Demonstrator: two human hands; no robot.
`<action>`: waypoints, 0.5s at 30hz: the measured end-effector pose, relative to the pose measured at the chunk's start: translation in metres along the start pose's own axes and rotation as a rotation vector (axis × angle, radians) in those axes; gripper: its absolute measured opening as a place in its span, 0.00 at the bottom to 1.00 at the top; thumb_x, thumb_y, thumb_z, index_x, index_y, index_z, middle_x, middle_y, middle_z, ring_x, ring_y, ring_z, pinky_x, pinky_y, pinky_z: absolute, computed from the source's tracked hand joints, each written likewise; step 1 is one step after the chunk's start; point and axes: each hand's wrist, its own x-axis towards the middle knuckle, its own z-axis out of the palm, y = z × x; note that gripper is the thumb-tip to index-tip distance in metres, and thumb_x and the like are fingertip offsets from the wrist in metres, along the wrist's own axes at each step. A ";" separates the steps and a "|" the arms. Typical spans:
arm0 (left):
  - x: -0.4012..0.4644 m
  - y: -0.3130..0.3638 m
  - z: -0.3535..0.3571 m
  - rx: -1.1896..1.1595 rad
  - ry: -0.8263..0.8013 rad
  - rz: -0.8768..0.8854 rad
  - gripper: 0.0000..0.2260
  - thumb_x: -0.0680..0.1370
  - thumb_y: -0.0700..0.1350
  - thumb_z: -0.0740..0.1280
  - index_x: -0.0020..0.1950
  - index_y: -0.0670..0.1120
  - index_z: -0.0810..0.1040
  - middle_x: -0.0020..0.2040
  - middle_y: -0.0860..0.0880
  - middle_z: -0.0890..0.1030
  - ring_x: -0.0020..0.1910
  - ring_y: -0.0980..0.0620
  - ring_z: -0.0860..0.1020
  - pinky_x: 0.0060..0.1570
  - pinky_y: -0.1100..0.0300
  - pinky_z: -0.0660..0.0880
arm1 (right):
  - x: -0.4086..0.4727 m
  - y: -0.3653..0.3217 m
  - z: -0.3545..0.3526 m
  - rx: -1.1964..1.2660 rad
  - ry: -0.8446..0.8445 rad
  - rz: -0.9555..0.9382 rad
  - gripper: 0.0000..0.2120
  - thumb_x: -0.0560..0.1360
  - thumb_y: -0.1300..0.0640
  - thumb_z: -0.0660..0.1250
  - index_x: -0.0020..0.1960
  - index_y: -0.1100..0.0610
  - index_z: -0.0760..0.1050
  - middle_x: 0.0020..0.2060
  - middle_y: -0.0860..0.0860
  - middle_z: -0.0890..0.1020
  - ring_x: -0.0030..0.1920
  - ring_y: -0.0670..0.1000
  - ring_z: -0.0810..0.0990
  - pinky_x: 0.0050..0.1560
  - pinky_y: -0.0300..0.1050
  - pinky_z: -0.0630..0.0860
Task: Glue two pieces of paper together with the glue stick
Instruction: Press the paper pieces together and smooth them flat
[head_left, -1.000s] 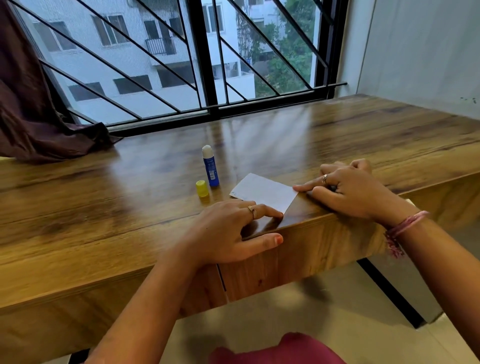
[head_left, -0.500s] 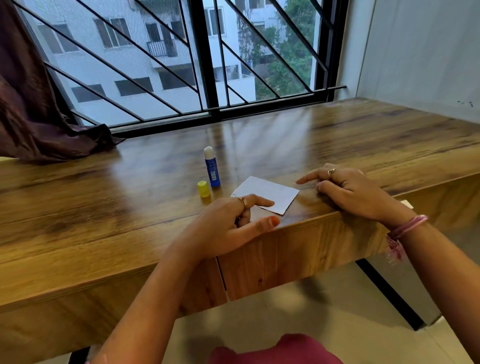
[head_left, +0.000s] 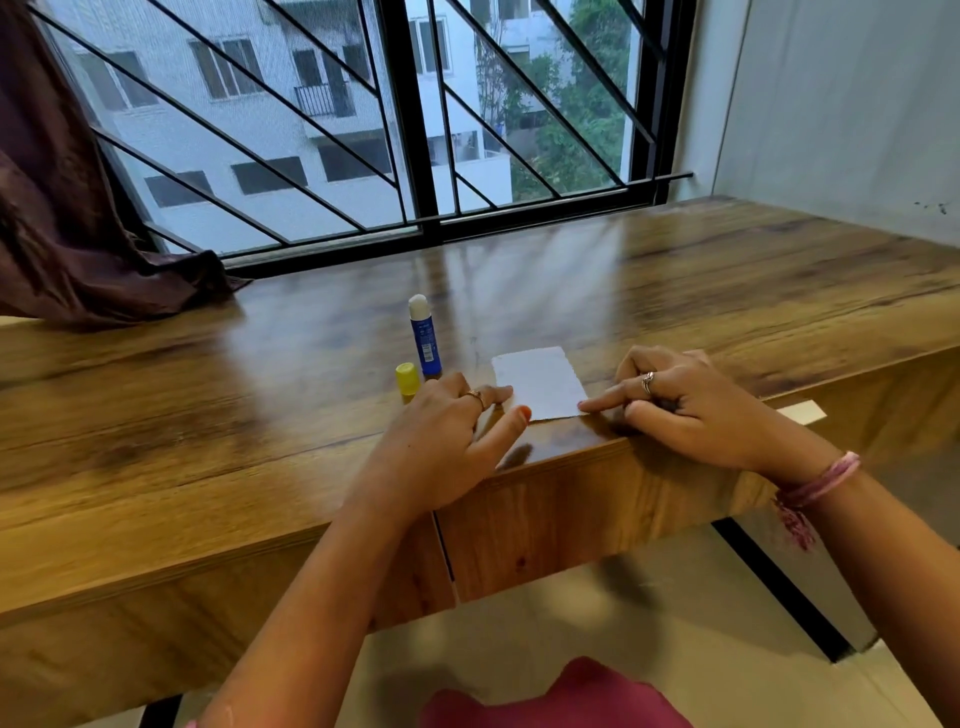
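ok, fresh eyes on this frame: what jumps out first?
The white paper lying flat near the front edge of the wooden table, with the left hand at its left edge and the right hand touching its near right corner with a straight forefinger. Just left of the paper stands the uncapped blue glue stick, its yellow cap beside it. Behind, a barred window fills the background.

Wooden worktop, glossy, runs along a barred window. Dark maroon curtain bunched on the worktop's far left corner. Grey wall at its right end. Outside: pale apartment block, green trees.
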 end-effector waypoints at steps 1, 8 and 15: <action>0.000 -0.001 0.000 0.007 -0.002 -0.008 0.25 0.78 0.63 0.52 0.72 0.55 0.67 0.51 0.52 0.70 0.52 0.54 0.69 0.56 0.56 0.71 | -0.001 -0.004 0.002 0.029 -0.008 -0.011 0.17 0.72 0.41 0.53 0.54 0.35 0.77 0.43 0.43 0.75 0.47 0.43 0.74 0.54 0.52 0.67; -0.003 0.000 -0.002 -0.001 0.000 0.079 0.24 0.79 0.61 0.54 0.75 0.58 0.59 0.48 0.56 0.69 0.46 0.59 0.69 0.48 0.63 0.67 | 0.002 -0.020 0.013 0.146 -0.039 -0.062 0.23 0.71 0.41 0.53 0.59 0.44 0.78 0.38 0.40 0.74 0.38 0.44 0.72 0.39 0.34 0.65; -0.007 0.003 -0.009 -0.057 -0.088 0.322 0.18 0.77 0.62 0.59 0.65 0.59 0.72 0.30 0.55 0.71 0.32 0.55 0.73 0.34 0.63 0.72 | 0.007 -0.020 0.005 0.171 -0.049 0.034 0.20 0.73 0.44 0.54 0.60 0.44 0.76 0.43 0.41 0.75 0.39 0.43 0.75 0.39 0.32 0.70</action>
